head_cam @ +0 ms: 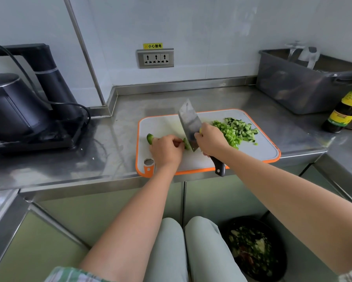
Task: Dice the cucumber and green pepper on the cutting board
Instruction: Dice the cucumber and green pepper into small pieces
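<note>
On the cutting board (160,123), the left hand (167,150) curls its fingers (176,141) over the cucumber (150,138), pinning it. The right hand (210,140) clamps its fingers on the handle of the cleaver (189,123), whose blade is against the cucumber's cut end. A heap of diced pieces (236,129) lies behind that hand.

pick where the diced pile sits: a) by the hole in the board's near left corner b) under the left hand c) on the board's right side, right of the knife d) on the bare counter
C: the diced pile lies on the right part of the board, to the right of the knife that the right hand grips; the left hand holds the cucumber on the left side.
</note>
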`<act>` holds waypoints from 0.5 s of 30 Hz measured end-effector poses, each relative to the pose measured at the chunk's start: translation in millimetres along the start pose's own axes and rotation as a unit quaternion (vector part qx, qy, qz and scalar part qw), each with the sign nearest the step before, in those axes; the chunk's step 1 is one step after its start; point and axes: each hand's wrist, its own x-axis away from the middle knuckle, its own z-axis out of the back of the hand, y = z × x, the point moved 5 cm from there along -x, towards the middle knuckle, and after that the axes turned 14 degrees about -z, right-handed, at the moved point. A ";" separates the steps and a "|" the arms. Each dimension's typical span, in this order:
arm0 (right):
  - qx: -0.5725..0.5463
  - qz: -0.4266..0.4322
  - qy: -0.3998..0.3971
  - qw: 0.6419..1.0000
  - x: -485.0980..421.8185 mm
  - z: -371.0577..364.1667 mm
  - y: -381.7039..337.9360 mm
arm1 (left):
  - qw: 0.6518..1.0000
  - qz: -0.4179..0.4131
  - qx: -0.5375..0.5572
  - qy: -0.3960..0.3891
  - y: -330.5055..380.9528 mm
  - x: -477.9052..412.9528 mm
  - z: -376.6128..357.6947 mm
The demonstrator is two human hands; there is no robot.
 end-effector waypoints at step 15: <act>0.105 0.002 -0.037 0.994 20.9 2.5 -7.8 | 1.000 0.009 -0.009 -0.003 0.3 0.1 -0.7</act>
